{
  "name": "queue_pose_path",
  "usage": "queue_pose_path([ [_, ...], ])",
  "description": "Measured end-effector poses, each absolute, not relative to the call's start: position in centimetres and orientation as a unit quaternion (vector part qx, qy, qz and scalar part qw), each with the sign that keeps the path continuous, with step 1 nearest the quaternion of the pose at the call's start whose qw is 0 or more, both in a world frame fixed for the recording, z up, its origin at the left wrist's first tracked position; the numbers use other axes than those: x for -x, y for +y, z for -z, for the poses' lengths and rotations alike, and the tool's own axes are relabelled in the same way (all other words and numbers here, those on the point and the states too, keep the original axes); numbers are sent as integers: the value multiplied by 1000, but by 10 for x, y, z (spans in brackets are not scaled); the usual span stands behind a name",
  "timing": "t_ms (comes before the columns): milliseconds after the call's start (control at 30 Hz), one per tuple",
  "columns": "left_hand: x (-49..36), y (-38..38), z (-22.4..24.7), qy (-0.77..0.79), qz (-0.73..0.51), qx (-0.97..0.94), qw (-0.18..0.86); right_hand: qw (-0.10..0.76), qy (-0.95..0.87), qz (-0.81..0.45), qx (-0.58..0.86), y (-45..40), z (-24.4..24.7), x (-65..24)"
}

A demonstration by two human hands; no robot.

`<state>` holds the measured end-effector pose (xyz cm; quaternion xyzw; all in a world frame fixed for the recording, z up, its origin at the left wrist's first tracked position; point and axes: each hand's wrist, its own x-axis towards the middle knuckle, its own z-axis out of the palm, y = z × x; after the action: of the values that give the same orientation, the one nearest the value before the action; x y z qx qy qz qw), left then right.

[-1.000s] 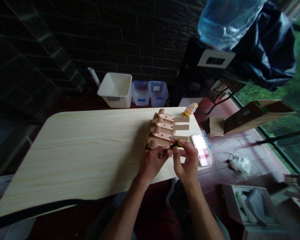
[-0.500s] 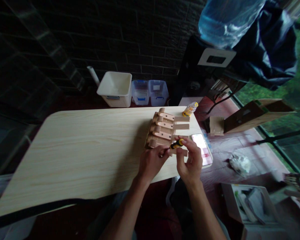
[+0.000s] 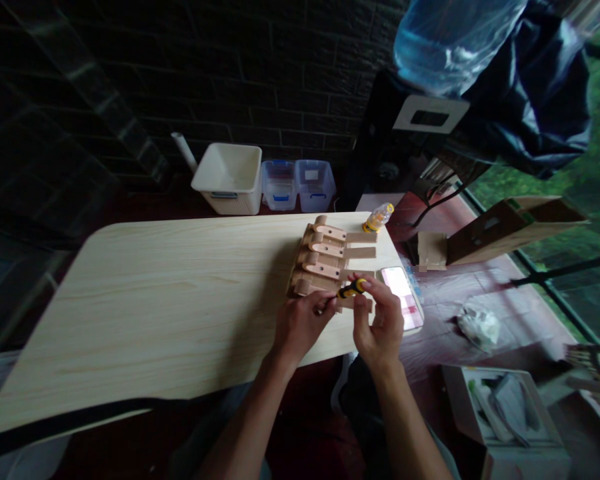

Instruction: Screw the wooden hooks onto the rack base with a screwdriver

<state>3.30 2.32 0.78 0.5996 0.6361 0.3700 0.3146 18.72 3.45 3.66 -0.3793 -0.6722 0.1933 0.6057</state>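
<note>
A pale wooden assembly of several hinged, finger-like pieces with flat slats lies on the table. My right hand is shut on a screwdriver with a yellow and black handle, whose shaft points left. My left hand curls around the near end of the wooden assembly, close to the screwdriver's tip. My fingers hide that tip, so I cannot see what it touches.
The light wood table also holds a small bottle at the far corner. A phone lies lit at its right edge. A white bin and clear plastic boxes stand behind it, and an open box sits low on the right.
My right hand has shifted slightly right, with the screwdriver still in it. The view has drifted a little, and the wooden assembly stays in place on the table.
</note>
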Motion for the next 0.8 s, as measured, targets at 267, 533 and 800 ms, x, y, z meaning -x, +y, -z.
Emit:
queue_pose_path([
  [267, -33, 23, -6, 642, -366, -596, 315, 606, -669, -187, 387, 34, -36, -186],
  [533, -32, 23, -11, 655, -343, -607, 291, 610, -660, -209, 385, 34, -35, -186],
  [800, -29, 21, -12, 638, -346, -616, 306, 617, -651, -224, 382, 34, -31, -186],
])
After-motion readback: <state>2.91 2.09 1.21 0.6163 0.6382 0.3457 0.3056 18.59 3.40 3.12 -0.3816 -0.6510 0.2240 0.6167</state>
